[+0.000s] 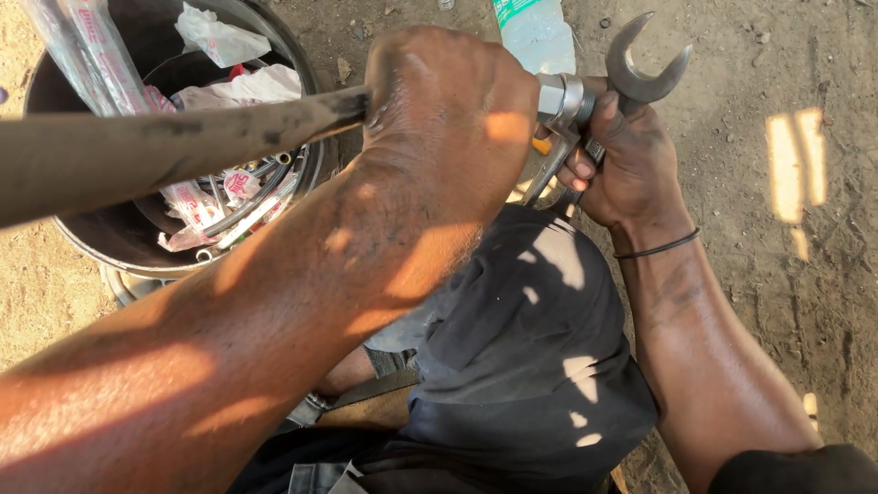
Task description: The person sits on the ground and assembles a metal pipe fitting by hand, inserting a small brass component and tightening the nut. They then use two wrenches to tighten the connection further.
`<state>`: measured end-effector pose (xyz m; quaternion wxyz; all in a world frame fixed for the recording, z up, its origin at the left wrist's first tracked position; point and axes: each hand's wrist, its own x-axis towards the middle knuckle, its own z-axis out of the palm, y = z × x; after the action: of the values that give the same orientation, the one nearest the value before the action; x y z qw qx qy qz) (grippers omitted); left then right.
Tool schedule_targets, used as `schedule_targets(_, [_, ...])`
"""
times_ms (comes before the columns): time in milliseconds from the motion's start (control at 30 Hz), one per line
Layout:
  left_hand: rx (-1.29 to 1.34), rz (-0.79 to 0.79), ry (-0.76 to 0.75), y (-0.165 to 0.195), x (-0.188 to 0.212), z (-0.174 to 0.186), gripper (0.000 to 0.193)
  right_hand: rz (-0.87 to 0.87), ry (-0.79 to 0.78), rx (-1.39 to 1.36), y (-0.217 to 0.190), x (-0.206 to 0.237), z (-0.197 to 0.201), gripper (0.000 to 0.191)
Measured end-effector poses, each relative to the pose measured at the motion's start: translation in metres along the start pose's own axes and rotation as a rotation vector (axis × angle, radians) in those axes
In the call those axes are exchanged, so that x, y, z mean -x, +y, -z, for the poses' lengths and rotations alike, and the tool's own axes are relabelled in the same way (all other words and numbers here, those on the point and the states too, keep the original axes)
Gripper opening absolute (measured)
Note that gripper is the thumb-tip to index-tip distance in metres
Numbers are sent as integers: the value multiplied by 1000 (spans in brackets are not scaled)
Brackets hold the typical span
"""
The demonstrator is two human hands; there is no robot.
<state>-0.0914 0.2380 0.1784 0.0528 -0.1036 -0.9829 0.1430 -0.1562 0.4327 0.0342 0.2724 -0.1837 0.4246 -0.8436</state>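
left hand (448, 110) is gripping the dark pipe (165, 146), grip fully closed. right hand (626, 169) is clasping a spanner (640, 78) at the metal fitting (562, 101). bucket (119, 242) is sitting just behind.

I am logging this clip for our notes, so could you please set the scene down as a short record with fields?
Left hand: left hand wrapped around a dark pipe near its metal fitting
Right hand: right hand grips an open-ended spanner at the fitting, fingers curled
Wrist: thin black band
Lap: dark cloth over the knee
Behind the pipe: round dark bucket holding wrapped tubes and crumpled paper
Ground: bare dirt with patches of sunlight
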Motion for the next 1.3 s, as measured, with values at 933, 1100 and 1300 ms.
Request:
schedule_targets(933, [262, -1, -79, -11, 14, -6, 25, 19, 11, 349, -4, -11, -22, 60])
schedule_targets(1100, [198, 32, -204, -12, 7, 5, 35, 15, 2, 554, -11, -20, -30, 50])
schedule_targets(1300, [292, 101, -153, -21, 10, 15, 29, 24, -21, 536, -6, -22, -40, 51])
